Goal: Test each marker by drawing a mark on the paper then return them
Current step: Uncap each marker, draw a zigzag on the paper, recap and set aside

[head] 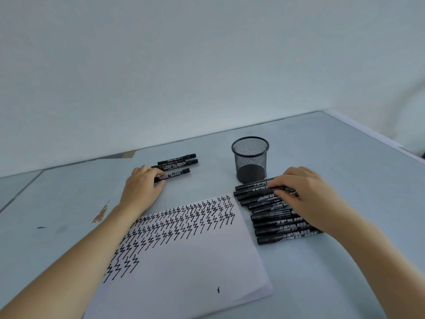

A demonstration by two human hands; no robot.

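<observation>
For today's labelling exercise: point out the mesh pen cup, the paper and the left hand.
mesh pen cup (250, 161): head view, front wall.
paper (188, 272): head view, blank middle.
left hand (141, 187): head view, back of hand.

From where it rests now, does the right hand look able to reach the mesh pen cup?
Probably yes. The right hand lies on the row of markers just in front of the mesh cup, with nothing standing between them.
</observation>
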